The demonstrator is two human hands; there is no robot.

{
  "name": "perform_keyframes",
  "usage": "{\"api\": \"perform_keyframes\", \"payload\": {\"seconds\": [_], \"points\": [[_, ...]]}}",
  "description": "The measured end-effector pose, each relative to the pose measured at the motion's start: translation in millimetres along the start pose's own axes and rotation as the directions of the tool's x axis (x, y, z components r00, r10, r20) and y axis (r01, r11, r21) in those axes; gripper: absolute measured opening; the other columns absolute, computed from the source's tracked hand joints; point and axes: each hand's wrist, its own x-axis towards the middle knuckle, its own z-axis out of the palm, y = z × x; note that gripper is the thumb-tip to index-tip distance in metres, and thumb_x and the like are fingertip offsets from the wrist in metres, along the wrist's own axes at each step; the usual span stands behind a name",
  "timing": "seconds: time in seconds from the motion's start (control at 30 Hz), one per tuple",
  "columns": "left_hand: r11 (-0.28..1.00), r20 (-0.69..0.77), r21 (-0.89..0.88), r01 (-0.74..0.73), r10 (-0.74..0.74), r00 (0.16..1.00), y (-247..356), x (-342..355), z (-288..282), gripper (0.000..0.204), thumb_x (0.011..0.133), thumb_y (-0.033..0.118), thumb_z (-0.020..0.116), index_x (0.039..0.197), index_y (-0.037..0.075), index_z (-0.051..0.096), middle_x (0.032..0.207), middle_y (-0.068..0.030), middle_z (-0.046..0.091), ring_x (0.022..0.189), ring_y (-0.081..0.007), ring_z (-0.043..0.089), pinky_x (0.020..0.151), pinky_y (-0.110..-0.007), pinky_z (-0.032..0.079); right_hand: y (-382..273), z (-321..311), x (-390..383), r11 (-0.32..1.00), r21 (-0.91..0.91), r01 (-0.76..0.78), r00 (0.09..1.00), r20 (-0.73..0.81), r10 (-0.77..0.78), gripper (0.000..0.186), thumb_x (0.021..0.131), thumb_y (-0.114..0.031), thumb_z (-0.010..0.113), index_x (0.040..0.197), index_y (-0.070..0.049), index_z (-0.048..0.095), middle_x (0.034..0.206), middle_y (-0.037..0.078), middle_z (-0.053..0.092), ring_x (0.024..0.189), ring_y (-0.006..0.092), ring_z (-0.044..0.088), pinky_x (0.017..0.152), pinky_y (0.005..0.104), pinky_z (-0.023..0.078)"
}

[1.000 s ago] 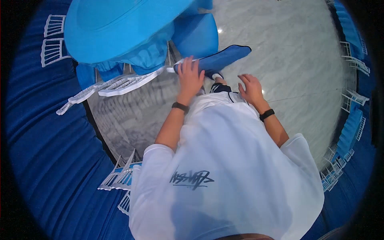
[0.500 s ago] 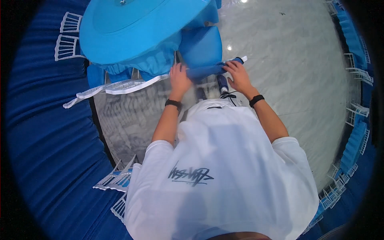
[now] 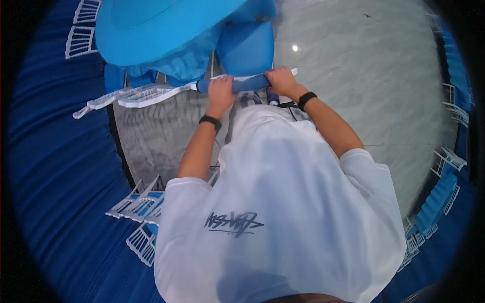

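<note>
A blue cloth band [image 3: 250, 84] lies along the top of a white chair back [image 3: 294, 71], with white showing at the right end and along the far edge. My left hand [image 3: 221, 93] is closed around the band toward its left part. Near the right end, my right hand [image 3: 281, 81] grips the same band. The cloth reaches a little past my left hand, beside the neighbouring chair back. Just beyond the chair back is its blue seat [image 3: 247, 49]. Whether the cloth is wrapped fully around the rail I cannot tell.
A round table with a bright blue cloth [image 3: 161, 30] stands at the far left. White chair backs [image 3: 151, 95] line its near side. Dark blue draped fabric [image 3: 55, 166] runs along the left. More white chairs [image 3: 141, 207] stand at the lower left, others along the right rim.
The cloth band now extends left beyond my left hand. My right hand has moved left and tightened around it. Table and chairs sit slightly higher and further left in view.
</note>
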Motion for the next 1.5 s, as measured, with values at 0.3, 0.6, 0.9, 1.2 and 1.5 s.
{"api": "perform_keyframes", "payload": {"seconds": [0.3, 0.6, 0.9, 1.2, 1.5], "points": [[0.996, 0.335, 0.031, -0.089, 0.073, 0.939, -6, 33, -19, 0.05, 0.072, 0.021, 0.071, 0.122, 0.02, 0.075, 0.101, -0.0157, 0.077, 0.097, -0.0363, 0.073, 0.081, -0.049, 0.059, 6, -11, 27, 0.997, 0.012, 0.076, 0.973, 0.216, -0.077, 0.032, 0.072, -0.026, 0.076, 0.096, -0.006, 0.076, 0.093, 0.02, 0.076, 0.092, 0.0395, 0.074, 0.082, 0.0492, 0.06], [0.954, 0.131, -0.191, -0.232, 0.259, 0.957, -12, 30, -20, 0.039, 0.068, 0.025, 0.076, 0.104, 0.01, 0.069, 0.103, -0.0145, 0.072, 0.099, -0.038, 0.069, 0.08, -0.05, 0.056, 12, -7, 16, 0.949, -0.002, 0.315, 0.943, 0.11, -0.313, 0.036, 0.074, -0.015, 0.071, 0.109, -0.008, 0.071, 0.084, 0.017, 0.074, 0.079, 0.0389, 0.073, 0.073, 0.05, 0.058], [0.98, -0.245, -0.121, -0.157, 0.124, 0.962, -29, 1, 5, 0.056, 0.063, 0.033, 0.089, 0.111, 0.012, 0.071, 0.106, -0.009, 0.071, 0.097, -0.0342, 0.068, 0.082, -0.046, 0.057, 29, 10, 1, 0.868, -0.012, 0.496, 0.853, -0.18, -0.489, 0.043, 0.09, -0.014, 0.063, 0.132, -0.002, 0.06, 0.122, 0.014, 0.068, 0.104, 0.0325, 0.069, 0.084, 0.0447, 0.057], [0.991, -0.181, -0.128, -0.038, 0.015, 0.983, -42, -1, -4, 0.041, 0.062, 0.035, 0.088, 0.096, 0.015, 0.077, 0.099, -0.0056, 0.074, 0.098, -0.0297, 0.069, 0.083, -0.046, 0.056, 22, -15, -17, 0.917, 0.133, 0.376, 0.926, -0.093, -0.367, 0.046, 0.095, -0.028, 0.069, 0.135, -0.007, 0.059, 0.124, 0.015, 0.067, 0.109, 0.0343, 0.066, 0.092, 0.0471, 0.053], [0.997, 0.363, -0.077, -0.032, 0.058, 0.93, -47, 29, -26, 0.049, 0.063, 0.03, 0.077, 0.11, 0.017, 0.08, 0.1, -0.0173, 0.077, 0.097, -0.0388, 0.072, 0.084, -0.05, 0.058, 18, -1, 45, 0.95, 0.175, 0.257, 0.921, 0.252, -0.296, 0.03, 0.07, -0.026, 0.073, 0.088, -0.002, 0.075, 0.089, 0.024, 0.074, 0.089, 0.0432, 0.072, 0.081, 0.05, 0.059]]}}
